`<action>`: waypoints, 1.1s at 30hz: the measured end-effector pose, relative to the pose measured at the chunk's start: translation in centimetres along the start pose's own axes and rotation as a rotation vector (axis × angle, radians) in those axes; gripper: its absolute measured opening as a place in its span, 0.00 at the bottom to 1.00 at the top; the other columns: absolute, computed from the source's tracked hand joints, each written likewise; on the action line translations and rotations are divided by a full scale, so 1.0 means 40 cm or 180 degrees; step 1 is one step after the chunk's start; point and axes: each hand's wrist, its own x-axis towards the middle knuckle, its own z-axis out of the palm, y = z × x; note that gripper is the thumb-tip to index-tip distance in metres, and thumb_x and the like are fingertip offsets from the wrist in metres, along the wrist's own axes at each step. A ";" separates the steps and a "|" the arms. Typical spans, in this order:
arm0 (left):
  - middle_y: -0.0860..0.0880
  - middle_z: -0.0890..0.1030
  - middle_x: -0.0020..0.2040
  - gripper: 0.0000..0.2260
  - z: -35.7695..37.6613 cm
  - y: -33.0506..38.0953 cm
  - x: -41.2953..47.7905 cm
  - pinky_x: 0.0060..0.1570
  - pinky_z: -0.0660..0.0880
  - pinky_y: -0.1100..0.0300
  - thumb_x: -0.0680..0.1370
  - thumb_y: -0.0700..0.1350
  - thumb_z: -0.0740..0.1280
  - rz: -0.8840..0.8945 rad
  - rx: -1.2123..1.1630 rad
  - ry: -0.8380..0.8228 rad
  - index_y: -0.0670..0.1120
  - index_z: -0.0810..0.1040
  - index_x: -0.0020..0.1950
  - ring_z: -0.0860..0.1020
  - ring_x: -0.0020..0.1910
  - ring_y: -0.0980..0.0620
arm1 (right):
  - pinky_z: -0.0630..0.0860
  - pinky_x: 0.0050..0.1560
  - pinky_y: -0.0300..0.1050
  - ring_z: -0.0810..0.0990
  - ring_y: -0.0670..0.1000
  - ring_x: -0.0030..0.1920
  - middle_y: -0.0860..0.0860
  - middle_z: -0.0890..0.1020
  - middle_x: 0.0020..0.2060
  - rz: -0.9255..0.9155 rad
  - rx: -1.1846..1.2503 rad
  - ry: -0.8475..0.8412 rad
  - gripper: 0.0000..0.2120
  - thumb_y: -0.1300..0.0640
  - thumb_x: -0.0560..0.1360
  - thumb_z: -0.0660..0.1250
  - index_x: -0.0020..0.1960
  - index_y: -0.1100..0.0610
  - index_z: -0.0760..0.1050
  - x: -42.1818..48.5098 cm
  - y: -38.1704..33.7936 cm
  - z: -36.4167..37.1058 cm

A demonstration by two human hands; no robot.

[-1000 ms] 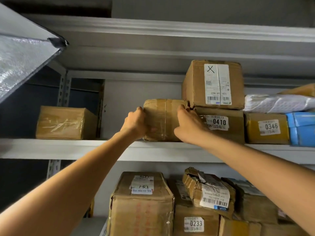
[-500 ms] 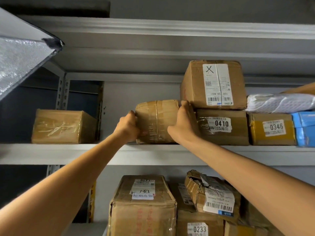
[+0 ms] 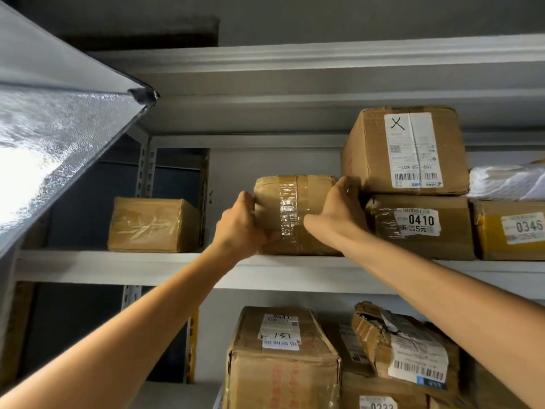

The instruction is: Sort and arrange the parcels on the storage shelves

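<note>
Both hands hold the taped brown parcel (image 3: 290, 214) on the middle shelf (image 3: 147, 268): the left hand (image 3: 240, 228) has its grip clamped on the parcel's left end, the right hand (image 3: 336, 214) on its right end. The 0410 box (image 3: 421, 227) sits just right of the parcel, under the X-marked box (image 3: 404, 149).

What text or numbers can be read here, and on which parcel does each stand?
"0410" and "5元": label of the box under the stack.
"0346": yellow box.
"X", handwritten, and "K02": top box.
"023", cut off: bottom box.
Other labels: too blurred.
</note>
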 end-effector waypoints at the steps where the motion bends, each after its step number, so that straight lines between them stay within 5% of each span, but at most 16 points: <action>1: 0.44 0.77 0.58 0.30 -0.008 0.002 -0.005 0.50 0.79 0.41 0.68 0.45 0.79 0.0063 -0.0010 0.0019 0.46 0.67 0.64 0.78 0.55 0.41 | 0.61 0.70 0.50 0.57 0.60 0.74 0.57 0.53 0.75 -0.0029 0.0000 0.0005 0.45 0.61 0.69 0.70 0.76 0.61 0.46 -0.001 0.000 -0.002; 6: 0.46 0.77 0.56 0.25 -0.050 0.032 0.006 0.46 0.81 0.52 0.70 0.54 0.74 0.0143 -0.0018 -0.0264 0.45 0.69 0.60 0.79 0.51 0.47 | 0.66 0.61 0.47 0.65 0.59 0.69 0.59 0.62 0.70 -0.0016 0.0227 0.0107 0.36 0.53 0.72 0.70 0.71 0.64 0.54 0.026 0.010 -0.021; 9: 0.48 0.78 0.47 0.19 -0.069 0.077 0.023 0.43 0.81 0.53 0.74 0.60 0.67 -0.0373 -0.0447 -0.0544 0.46 0.72 0.53 0.79 0.44 0.49 | 0.64 0.66 0.48 0.62 0.59 0.73 0.58 0.58 0.75 0.0226 0.0448 -0.0136 0.36 0.45 0.78 0.61 0.77 0.63 0.51 0.058 0.004 -0.031; 11: 0.48 0.78 0.46 0.26 -0.074 0.105 0.036 0.41 0.79 0.52 0.75 0.67 0.61 -0.0771 -0.0621 -0.0655 0.45 0.72 0.56 0.79 0.43 0.48 | 0.65 0.66 0.49 0.65 0.59 0.72 0.59 0.63 0.74 0.0391 0.0588 -0.0186 0.32 0.41 0.81 0.54 0.76 0.62 0.57 0.077 -0.006 -0.035; 15: 0.39 0.75 0.59 0.40 -0.073 0.125 0.059 0.54 0.75 0.41 0.69 0.75 0.57 -0.1359 -0.0558 -0.0838 0.44 0.68 0.66 0.76 0.56 0.36 | 0.71 0.60 0.52 0.74 0.60 0.63 0.59 0.72 0.66 0.0521 0.0405 0.0080 0.36 0.32 0.78 0.50 0.70 0.60 0.67 0.099 -0.026 -0.025; 18: 0.40 0.74 0.55 0.36 -0.070 0.130 0.068 0.50 0.76 0.39 0.69 0.73 0.62 -0.1624 -0.0853 -0.0819 0.45 0.69 0.63 0.76 0.49 0.35 | 0.71 0.58 0.52 0.75 0.58 0.61 0.57 0.72 0.64 0.0627 0.0543 0.0103 0.33 0.33 0.77 0.56 0.69 0.58 0.67 0.112 -0.028 -0.016; 21: 0.42 0.75 0.49 0.26 -0.066 0.137 0.068 0.51 0.74 0.36 0.75 0.65 0.64 -0.1779 -0.1168 -0.0820 0.45 0.72 0.61 0.74 0.44 0.37 | 0.73 0.51 0.47 0.76 0.52 0.45 0.53 0.76 0.45 0.0773 0.1148 -0.0055 0.18 0.41 0.76 0.62 0.52 0.56 0.70 0.113 -0.030 -0.028; 23: 0.43 0.74 0.49 0.20 -0.071 0.150 0.059 0.56 0.72 0.34 0.77 0.61 0.64 -0.1748 -0.1316 -0.0829 0.46 0.72 0.59 0.73 0.45 0.38 | 0.73 0.55 0.47 0.75 0.51 0.44 0.52 0.75 0.40 0.0849 0.1680 -0.0281 0.14 0.45 0.76 0.64 0.45 0.55 0.70 0.100 -0.036 -0.045; 27: 0.44 0.75 0.54 0.12 -0.092 0.145 0.029 0.60 0.73 0.40 0.76 0.54 0.67 -0.1219 -0.1725 -0.0754 0.48 0.73 0.52 0.75 0.53 0.41 | 0.78 0.48 0.48 0.79 0.52 0.48 0.53 0.79 0.50 0.0705 0.2348 -0.0129 0.28 0.43 0.60 0.75 0.55 0.54 0.73 0.073 -0.026 -0.072; 29: 0.43 0.76 0.58 0.11 -0.094 0.117 0.001 0.55 0.76 0.48 0.77 0.49 0.67 -0.0802 -0.1950 -0.0740 0.48 0.74 0.57 0.76 0.55 0.44 | 0.74 0.45 0.46 0.77 0.50 0.50 0.52 0.77 0.55 0.0476 0.2300 -0.0116 0.29 0.49 0.63 0.78 0.59 0.52 0.70 0.043 0.004 -0.065; 33: 0.45 0.76 0.59 0.24 -0.090 0.045 -0.045 0.47 0.77 0.54 0.73 0.41 0.69 -0.0442 -0.2236 -0.0822 0.48 0.69 0.68 0.77 0.56 0.45 | 0.64 0.69 0.51 0.67 0.52 0.69 0.51 0.67 0.72 0.0217 0.2316 -0.0581 0.46 0.57 0.64 0.79 0.76 0.50 0.59 0.004 0.059 -0.043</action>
